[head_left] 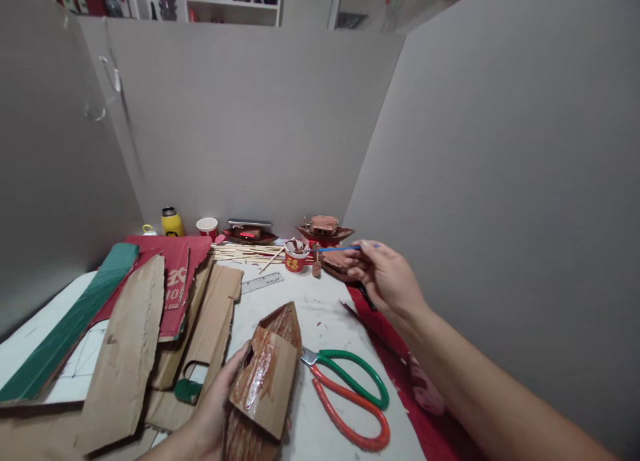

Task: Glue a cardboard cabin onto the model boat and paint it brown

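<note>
Scissors (353, 398) right of cardboard pieces (123, 354), before paper cup (296, 257).

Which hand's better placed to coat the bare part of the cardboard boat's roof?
Right, I'd say: the right hand already has the thin blue stick, its far end near the red cup. The left hand is busy holding the cardboard boat.

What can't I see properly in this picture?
All in the head view:
- Scissors: blade tips hidden behind the cardboard boat.
- Cardboard boat: its near end is cut off by the bottom edge.
- Left hand: some fingers hidden under the boat.
- Blue stick in the right hand: its far tip is too small to tell.
- Shelf: some things on it are cut off by the top edge.
</note>
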{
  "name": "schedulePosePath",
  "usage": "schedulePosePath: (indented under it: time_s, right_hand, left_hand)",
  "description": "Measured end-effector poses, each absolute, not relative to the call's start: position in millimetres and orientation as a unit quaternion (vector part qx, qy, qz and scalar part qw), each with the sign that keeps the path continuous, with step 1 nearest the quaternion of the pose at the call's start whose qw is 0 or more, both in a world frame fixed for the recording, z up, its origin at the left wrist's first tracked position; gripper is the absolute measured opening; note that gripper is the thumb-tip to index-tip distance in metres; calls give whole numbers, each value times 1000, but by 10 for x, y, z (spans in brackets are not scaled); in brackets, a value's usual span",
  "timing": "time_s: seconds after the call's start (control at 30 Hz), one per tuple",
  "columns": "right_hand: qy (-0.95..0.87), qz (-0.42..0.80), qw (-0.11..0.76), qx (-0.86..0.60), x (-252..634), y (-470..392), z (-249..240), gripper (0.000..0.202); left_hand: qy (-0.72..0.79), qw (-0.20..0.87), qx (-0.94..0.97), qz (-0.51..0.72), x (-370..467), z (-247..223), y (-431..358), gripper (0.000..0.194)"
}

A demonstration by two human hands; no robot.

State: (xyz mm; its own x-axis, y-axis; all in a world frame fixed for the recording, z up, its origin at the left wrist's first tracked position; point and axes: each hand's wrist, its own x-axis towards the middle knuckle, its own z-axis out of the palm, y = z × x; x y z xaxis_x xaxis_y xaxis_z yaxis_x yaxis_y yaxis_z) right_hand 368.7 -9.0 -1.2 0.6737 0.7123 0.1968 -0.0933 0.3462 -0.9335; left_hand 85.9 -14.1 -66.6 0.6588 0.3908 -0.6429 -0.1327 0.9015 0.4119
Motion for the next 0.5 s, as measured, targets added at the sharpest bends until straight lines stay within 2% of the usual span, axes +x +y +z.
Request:
schedulePosePath:
  time_s: [0.13,0.3,0.5]
  right_hand:
    - [-306,311,757,-486,3359,-648,-70,39]
    - [-292,334,761,-474,3070,-1124,-220,29]
    - [-292,320,778,-456,2985,-1178,-406,21]
  left_hand:
    - [389,896,158,143,873,-626,-153,61]
    - [374,904,159,133,869,-589,-153,61]
    - [378,902,164,127,871,-548,-153,64]
